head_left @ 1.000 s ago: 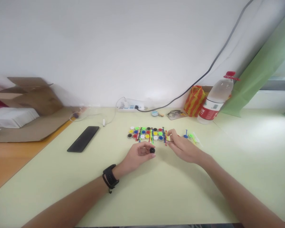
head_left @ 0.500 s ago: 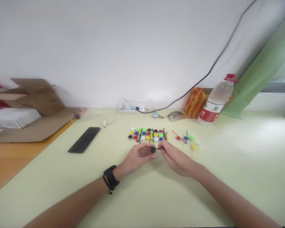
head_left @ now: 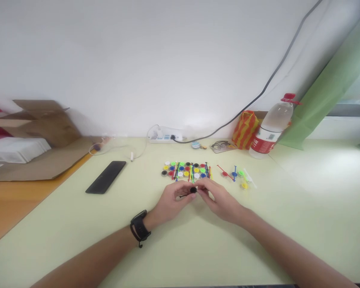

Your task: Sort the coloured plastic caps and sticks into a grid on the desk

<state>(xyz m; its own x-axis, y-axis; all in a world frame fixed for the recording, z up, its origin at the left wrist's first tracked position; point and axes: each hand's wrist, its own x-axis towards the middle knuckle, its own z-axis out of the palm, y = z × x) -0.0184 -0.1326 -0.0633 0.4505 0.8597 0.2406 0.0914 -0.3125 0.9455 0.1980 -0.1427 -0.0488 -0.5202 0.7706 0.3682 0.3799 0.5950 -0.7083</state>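
Note:
Between the fingertips of my left hand (head_left: 174,199) is a small black round piece (head_left: 193,190). A thin black stick (head_left: 186,195) reaches from it toward my left palm. My right hand (head_left: 217,199) pinches at the right side of the same piece, its fingertips close against those of my left hand. Just beyond both hands lie rows of coloured round pieces (head_left: 181,169) with thin coloured sticks among them. To their right are a red piece (head_left: 225,174), a blue piece (head_left: 234,174) and a yellow piece (head_left: 244,186), with sticks beside or through them.
A black phone-like slab (head_left: 106,177) lies left. Along the wall are a power strip (head_left: 165,138), a striped bag (head_left: 246,130) and a large bottle (head_left: 271,128). An opened cardboard box (head_left: 60,160) with white stacks (head_left: 18,150) stands at the far left.
The black stick, earlier between the round piece and my right fingertips, now shows on the left side of the piece. My right hand has moved left, up to the piece.

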